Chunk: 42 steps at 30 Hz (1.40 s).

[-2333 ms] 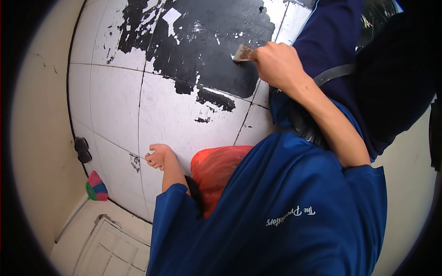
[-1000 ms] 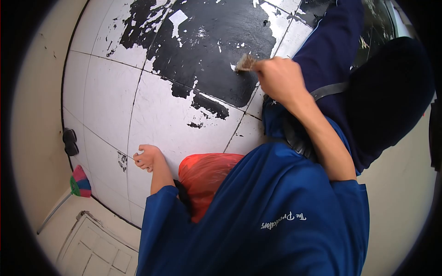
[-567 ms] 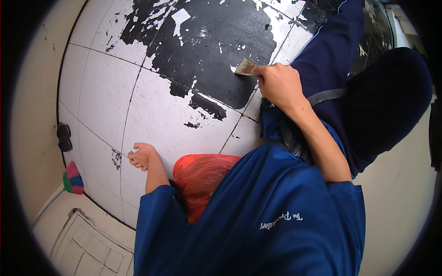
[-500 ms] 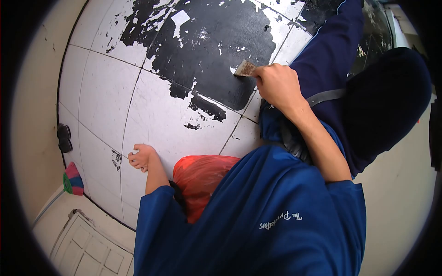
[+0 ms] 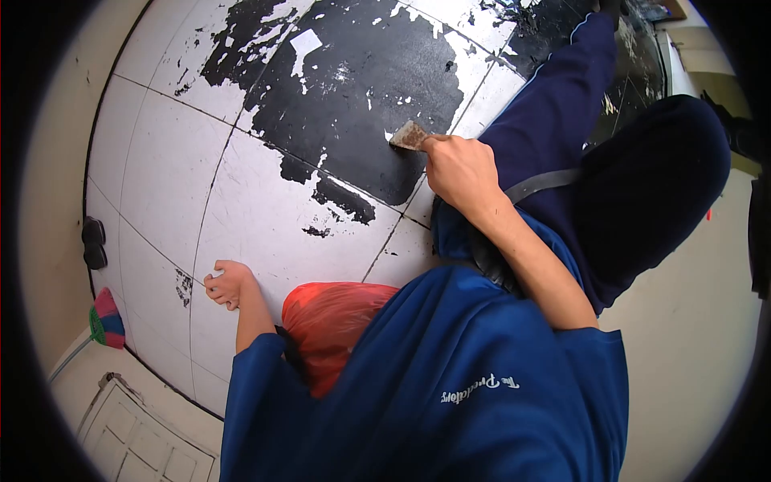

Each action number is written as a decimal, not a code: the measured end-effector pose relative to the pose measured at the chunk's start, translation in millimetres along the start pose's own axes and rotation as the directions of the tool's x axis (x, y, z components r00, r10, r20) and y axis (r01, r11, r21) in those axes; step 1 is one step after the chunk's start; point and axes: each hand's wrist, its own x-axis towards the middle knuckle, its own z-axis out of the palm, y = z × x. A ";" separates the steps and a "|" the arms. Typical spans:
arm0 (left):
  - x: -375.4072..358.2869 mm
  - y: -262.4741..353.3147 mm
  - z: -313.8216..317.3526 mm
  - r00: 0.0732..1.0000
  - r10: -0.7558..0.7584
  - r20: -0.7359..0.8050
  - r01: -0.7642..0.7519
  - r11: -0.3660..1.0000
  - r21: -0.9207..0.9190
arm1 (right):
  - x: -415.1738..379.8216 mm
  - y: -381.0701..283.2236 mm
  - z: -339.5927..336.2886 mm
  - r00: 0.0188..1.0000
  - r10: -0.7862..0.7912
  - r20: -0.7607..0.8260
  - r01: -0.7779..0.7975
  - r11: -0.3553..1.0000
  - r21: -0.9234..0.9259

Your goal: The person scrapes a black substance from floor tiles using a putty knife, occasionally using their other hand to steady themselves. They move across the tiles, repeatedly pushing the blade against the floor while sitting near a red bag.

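Observation:
My right hand grips a scraper with a stained, flat blade. The blade is low over a black coating on the floor, its edge seemingly touching it; the hand hides the handle. A small pale mark shows beside the blade. Out to the left, my left hand rests on a white tile, its fingers bent and apart, holding nothing. Ragged black flakes and patches surround the main coated area, with white tile showing through.
Under my left side is a red plastic bag-like thing, partly hidden by my shirt. Dark slippers and a colourful broom head are by the left wall. My legs extend up and right. A panelled door is at lower left.
The whole view has shifted slightly, so the floor and both hands appear further left and lower. The scraper blade has turned a little in my right hand. My left hand stays in place.

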 end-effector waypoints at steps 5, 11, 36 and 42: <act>1.2 1.2 -2.1 1.000 -0.010 0.027 0.010 1.000 -0.002 | -10.9 -0.9 5.0 0.998 0.050 0.027 -0.049 0.999 -0.011; 2.4 0.2 1.5 1.000 -0.011 0.022 0.011 1.000 -0.025 | -11.0 6.9 45.7 0.974 -0.057 -0.220 0.044 0.997 -0.065; 1.1 -0.7 -2.7 0.999 0.000 0.050 0.001 1.000 -0.018 | -16.3 6.1 -21.1 0.990 0.113 0.084 -0.138 0.904 0.405; 0.9 1.2 -4.0 0.998 -0.011 0.056 0.011 1.000 -0.003 | -9.9 -11.0 -30.1 0.991 0.131 -0.006 -0.116 0.898 0.425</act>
